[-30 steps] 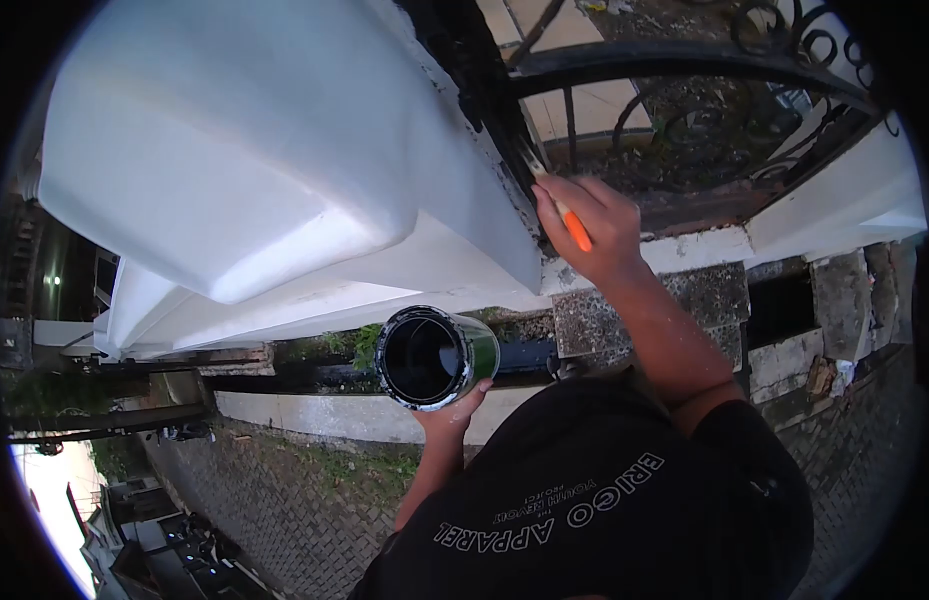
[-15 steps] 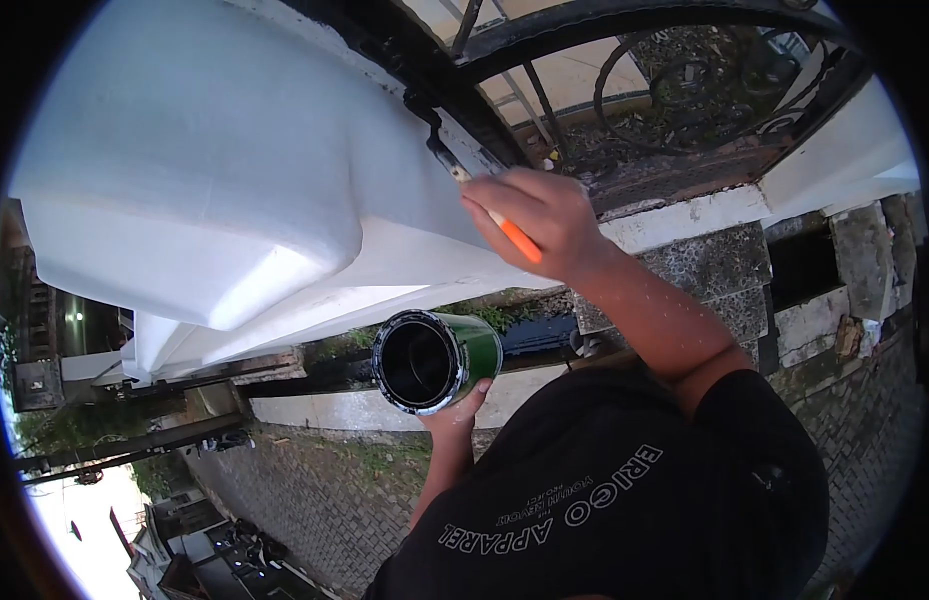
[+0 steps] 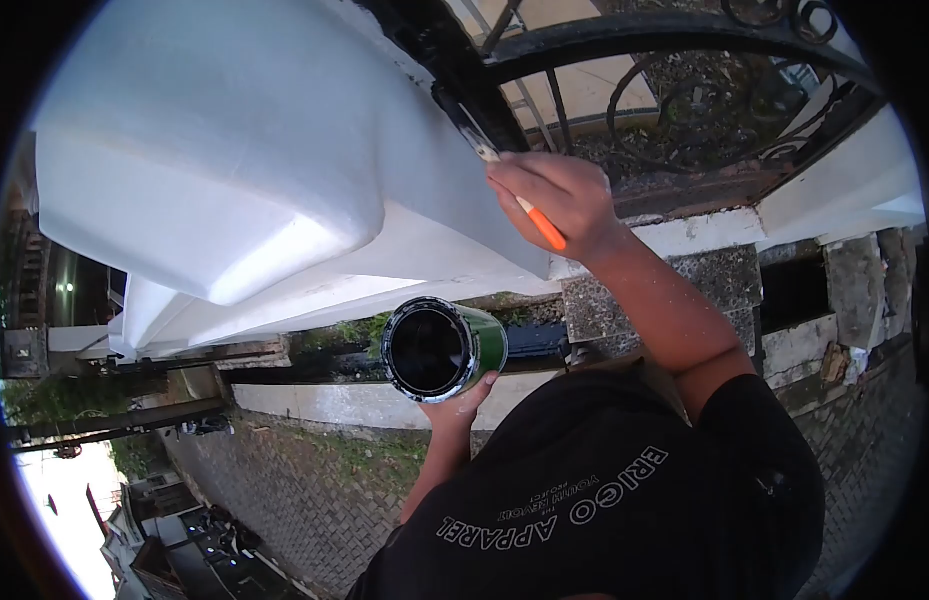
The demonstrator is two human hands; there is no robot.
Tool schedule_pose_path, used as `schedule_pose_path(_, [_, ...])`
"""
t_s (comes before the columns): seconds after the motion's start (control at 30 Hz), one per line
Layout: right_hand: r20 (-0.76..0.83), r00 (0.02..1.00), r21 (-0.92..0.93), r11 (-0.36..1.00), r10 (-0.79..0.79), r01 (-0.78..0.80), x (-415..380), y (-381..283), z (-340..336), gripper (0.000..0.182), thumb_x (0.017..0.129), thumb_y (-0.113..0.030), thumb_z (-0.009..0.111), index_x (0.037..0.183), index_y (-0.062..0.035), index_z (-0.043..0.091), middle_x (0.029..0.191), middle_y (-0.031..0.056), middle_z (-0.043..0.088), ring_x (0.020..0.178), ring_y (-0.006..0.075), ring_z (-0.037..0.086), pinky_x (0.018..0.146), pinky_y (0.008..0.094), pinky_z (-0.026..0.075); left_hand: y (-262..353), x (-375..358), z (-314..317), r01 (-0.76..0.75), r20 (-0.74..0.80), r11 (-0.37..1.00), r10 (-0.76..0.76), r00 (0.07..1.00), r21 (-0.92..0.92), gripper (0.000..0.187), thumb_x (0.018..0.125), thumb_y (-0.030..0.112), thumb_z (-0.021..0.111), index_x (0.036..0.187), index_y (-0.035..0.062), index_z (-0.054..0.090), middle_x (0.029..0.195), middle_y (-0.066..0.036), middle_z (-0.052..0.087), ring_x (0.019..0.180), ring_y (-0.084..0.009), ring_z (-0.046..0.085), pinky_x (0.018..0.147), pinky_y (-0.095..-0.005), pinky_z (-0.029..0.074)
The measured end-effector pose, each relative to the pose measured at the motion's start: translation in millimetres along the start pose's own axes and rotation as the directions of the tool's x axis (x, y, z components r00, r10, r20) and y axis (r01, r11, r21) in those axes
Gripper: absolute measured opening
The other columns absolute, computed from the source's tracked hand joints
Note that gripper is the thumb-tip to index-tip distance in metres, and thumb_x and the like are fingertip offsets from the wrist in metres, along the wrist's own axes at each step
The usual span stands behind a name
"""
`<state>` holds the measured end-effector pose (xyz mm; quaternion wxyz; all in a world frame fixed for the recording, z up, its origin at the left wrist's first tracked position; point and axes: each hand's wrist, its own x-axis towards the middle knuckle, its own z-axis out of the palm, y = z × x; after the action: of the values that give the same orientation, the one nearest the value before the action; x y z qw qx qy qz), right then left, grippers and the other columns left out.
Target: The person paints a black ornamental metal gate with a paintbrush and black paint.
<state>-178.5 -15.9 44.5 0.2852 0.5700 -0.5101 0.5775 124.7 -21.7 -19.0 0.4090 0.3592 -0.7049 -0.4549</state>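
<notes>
My right hand [image 3: 564,200] is closed around a paintbrush [image 3: 540,222] with an orange-tipped handle. The dark, paint-covered bristles lie against the black metal gate frame [image 3: 424,40], where it meets the white wall. In my left hand [image 3: 459,405] is a green paint can [image 3: 489,342], gripped from below and from the side. Its open mouth faces me, with dark paint inside and smears of paint around the rim. My left fingers are partly hidden behind the can.
A white pillar [image 3: 214,130] bulges out close on the left. Curled ironwork [image 3: 694,105] fills the gate at upper right. Below run a drainage ditch [image 3: 534,342], speckled stone slabs [image 3: 664,285] and a brick-paved road [image 3: 314,490].
The brush has moved slightly along the gate frame, and its bristles now lie straighter against the metal. The view has shifted a little; the can stays in my left hand.
</notes>
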Motion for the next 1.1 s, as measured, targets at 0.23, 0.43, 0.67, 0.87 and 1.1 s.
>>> schedule_pose_path(0.23, [-0.038, 0.994, -0.039, 0.994, -0.1, 0.098, 36, -7, -12, 0.022, 0.076, 0.001, 0.079, 0.098, -0.0014, 0.073, 0.085, 0.0095, 0.072, 0.072, 0.0231, 0.073, 0.062, 0.0325, 0.06, -18, -4, 10, -0.014, 0.058, 1.0, 0.013, 0.998, 0.013, 0.112, 0.059, 0.026, 0.1, 0.147, -0.0024, 0.036, 0.141, -0.016, 0.054, 0.128, -0.027, 0.056, 0.111, -0.0417, 0.044])
schedule_pose_path(0.43, [0.176, 0.984, -0.074, 0.997, 0.016, -0.003, 80, -6, -43, 0.013, 0.082, -0.004, 0.08, 0.094, -0.0042, 0.076, 0.083, 0.0113, 0.074, 0.069, 0.0201, 0.072, 0.064, 0.0287, 0.057, -34, -6, 24, -0.045, -0.033, 0.994, 0.042, 0.999, -0.097, 0.13, 0.053, 0.037, 0.102, 0.15, 0.0008, 0.024, 0.144, -0.017, 0.047, 0.133, -0.0288, 0.05, 0.113, -0.0443, 0.04])
schedule_pose_path(0.67, [0.373, 0.912, -0.105, 0.985, 0.168, -0.139, 138, -12, -54, 0.018, 0.082, -0.015, 0.085, 0.093, -0.0029, 0.077, 0.088, 0.0089, 0.077, 0.077, 0.0152, 0.074, 0.072, 0.0286, 0.057, -14, -6, 44, -0.074, -0.167, 0.962, 0.03, 0.986, -0.262, 0.122, 0.052, 0.031, 0.101, 0.146, -0.0001, 0.031, 0.135, -0.017, 0.055, 0.126, -0.0284, 0.058, 0.109, -0.0435, 0.044])
schedule_pose_path(0.87, [0.66, 0.742, -0.054, 0.978, -0.118, 0.203, 113, -11, -59, 0.02, 0.085, -0.013, 0.082, 0.102, -0.004, 0.075, 0.093, 0.013, 0.076, 0.08, 0.0256, 0.075, 0.074, 0.0321, 0.058, -12, -22, 51, -0.154, -0.273, 0.951, 0.078, 0.959, -0.269, 0.12, 0.052, 0.026, 0.101, 0.148, 0.0, 0.033, 0.137, -0.018, 0.056, 0.126, -0.0278, 0.058, 0.109, -0.0425, 0.045])
schedule_pose_path(1.1, [0.665, 0.743, -0.093, 0.995, 0.076, -0.019, 66, -8, -87, 0.02, 0.087, -0.008, 0.077, 0.106, -0.0036, 0.075, 0.097, 0.0148, 0.076, 0.084, 0.0246, 0.075, 0.076, 0.0317, 0.057, -14, -38, 78, -0.177, -0.326, 0.938, 0.074, 0.942, -0.298, 0.116, 0.053, 0.023, 0.099, 0.147, -0.0001, 0.035, 0.137, -0.018, 0.056, 0.127, -0.0286, 0.058, 0.11, -0.0429, 0.045])
